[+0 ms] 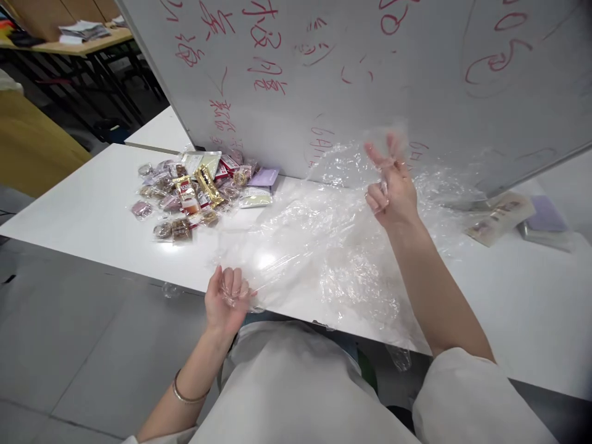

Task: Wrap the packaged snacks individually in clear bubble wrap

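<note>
A large, crinkled sheet of clear plastic (300, 228) stretches between my two hands over the white table. My left hand (229, 302) is closed round a gathered edge of it at the table's front edge. Higher up and to the right, near the whiteboard, my right hand (393, 191) has its lower fingers curled on the plastic. Its upper fingers point outward and are slightly smeared by motion. More of the crumpled plastic lies under my right forearm and hangs over the front edge.
A pile of small wrapped snacks (198, 191) lies on the left of the table (92, 209). Flat packets (504, 216) and a purple-topped packet (548, 216) lie at the right. Behind stands a whiteboard (351, 80) with red writing. Another desk (102, 40) is at the far left.
</note>
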The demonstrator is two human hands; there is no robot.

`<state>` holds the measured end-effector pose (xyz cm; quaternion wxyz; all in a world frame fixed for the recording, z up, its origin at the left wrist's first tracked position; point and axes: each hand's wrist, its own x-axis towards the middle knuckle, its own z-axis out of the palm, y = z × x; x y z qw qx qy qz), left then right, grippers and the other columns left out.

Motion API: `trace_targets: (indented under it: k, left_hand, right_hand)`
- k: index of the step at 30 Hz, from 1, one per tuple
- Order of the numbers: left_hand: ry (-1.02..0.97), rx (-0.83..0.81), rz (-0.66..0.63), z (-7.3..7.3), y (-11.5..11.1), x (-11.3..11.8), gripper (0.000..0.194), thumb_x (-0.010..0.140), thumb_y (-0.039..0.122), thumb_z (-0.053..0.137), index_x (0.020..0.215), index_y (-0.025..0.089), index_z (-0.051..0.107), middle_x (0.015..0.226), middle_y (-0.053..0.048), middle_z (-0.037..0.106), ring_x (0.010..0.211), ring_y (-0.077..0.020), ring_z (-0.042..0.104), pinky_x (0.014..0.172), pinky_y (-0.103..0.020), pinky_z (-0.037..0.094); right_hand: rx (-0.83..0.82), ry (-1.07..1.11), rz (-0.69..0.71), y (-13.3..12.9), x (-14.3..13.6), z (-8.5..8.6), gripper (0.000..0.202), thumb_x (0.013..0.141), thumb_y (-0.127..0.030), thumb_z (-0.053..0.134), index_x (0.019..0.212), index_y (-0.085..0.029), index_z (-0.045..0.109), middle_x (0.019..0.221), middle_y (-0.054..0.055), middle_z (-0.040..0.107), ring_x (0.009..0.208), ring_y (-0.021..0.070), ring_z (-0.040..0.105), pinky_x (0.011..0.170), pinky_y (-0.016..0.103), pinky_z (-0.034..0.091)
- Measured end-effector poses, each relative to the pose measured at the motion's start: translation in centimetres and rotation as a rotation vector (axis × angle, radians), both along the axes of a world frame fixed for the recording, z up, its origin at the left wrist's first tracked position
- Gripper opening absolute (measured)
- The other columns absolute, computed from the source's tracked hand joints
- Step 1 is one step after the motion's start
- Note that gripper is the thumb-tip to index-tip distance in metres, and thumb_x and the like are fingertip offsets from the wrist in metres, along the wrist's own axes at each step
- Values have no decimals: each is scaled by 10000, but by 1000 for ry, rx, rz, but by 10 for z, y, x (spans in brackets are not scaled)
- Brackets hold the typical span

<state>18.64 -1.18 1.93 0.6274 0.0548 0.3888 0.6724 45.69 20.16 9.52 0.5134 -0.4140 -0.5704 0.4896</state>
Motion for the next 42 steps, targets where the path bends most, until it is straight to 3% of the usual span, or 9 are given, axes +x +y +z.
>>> trace_targets:
  k: [5, 12, 17, 20, 25, 29, 34, 37, 42]
  left_hand:
    - [296, -196, 90, -13, -22, 3, 280, 741, 343, 795, 740, 190, 561, 678, 55, 583, 403, -73, 546, 346, -193, 454]
    - [48, -435, 258, -4, -28, -3, 75, 869, 126, 663, 868, 176, 608, 798, 32, 677, 629, -64, 691, 431, -77, 513]
    - [301, -384, 42, 2, -23, 11, 238, 775, 234, 782, 764, 185, 549, 681, 23, 658, 397, -96, 582, 306, -175, 434]
    - [584, -317, -98, -5, -29, 10, 393, 733, 362, 818, 691, 226, 451, 521, 78, 553, 263, -88, 416, 296, -220, 356]
    - [1134, -376, -411, 0, -42, -38, 423, 685, 475, 828, 615, 221, 497, 465, 37, 523, 353, -119, 425, 389, -217, 234]
    - [1566, -530, -361, 40, -37, -85, 404, 669, 569, 803, 777, 230, 611, 501, 10, 547, 445, -186, 479, 460, -244, 244]
    - [2202, -386, -138, 60, 32, -100, 384, 976, 492, 437, 1129, 179, 598, 1042, -115, 672, 841, -246, 640, 695, -322, 448]
    - [2467, -195, -379, 36, 87, -104, 368, 941, 299, 489, 1260, 132, 566, 1331, -190, 567, 1149, -349, 577, 852, -414, 488]
    - [2571, -234, -539, 11, 120, -121, 412, 889, 36, 371, 1226, 71, 605, 1161, -233, 658, 1131, -371, 609, 881, -487, 519]
  right_hand:
    - [-150, -165, -175, 29, 7, -27, 582, 917, -536, 452, 1464, -344, 399, 1395, 85, 582, 485, 93, 546, 435, 261, 463]
    - [-449, -50, 486, 1, 18, -20, 498, 780, -624, 635, 1019, -191, 694, 1090, 131, 723, 1121, 287, 658, 923, 433, 556]
    - [-233, -193, 27, -6, 1, -19, 278, 827, -427, 674, 1037, -246, 648, 858, 6, 694, 427, 67, 500, 407, 227, 442]
    - [-130, -471, -140, -5, 4, -21, 456, 885, -403, 573, 1323, -280, 546, 950, 41, 707, 353, 58, 368, 332, 246, 339]
    - [-44, -998, -284, -28, 15, -23, 826, 858, -422, 618, 1567, -196, 258, 1197, 211, 645, 762, 303, 680, 663, 492, 554]
    - [336, -1141, -390, -71, -6, -20, 723, 958, -501, 463, 1563, -156, 268, 1557, 239, 333, 1366, 457, 403, 1037, 679, 374]
    - [600, -1307, 251, -111, -56, -45, 744, 983, -620, 304, 1552, -141, 319, 1590, 167, 321, 1499, 356, 203, 1214, 616, 132]
    - [507, -1335, 629, -111, -74, -74, 856, 906, -771, 284, 1563, -225, 317, 1615, 138, 265, 1500, 397, 158, 1203, 637, 116]
    - [418, -1323, 697, -92, -77, -95, 975, 810, -846, 403, 1581, -268, 254, 1651, 137, 98, 1487, 474, 9, 1150, 727, 66]
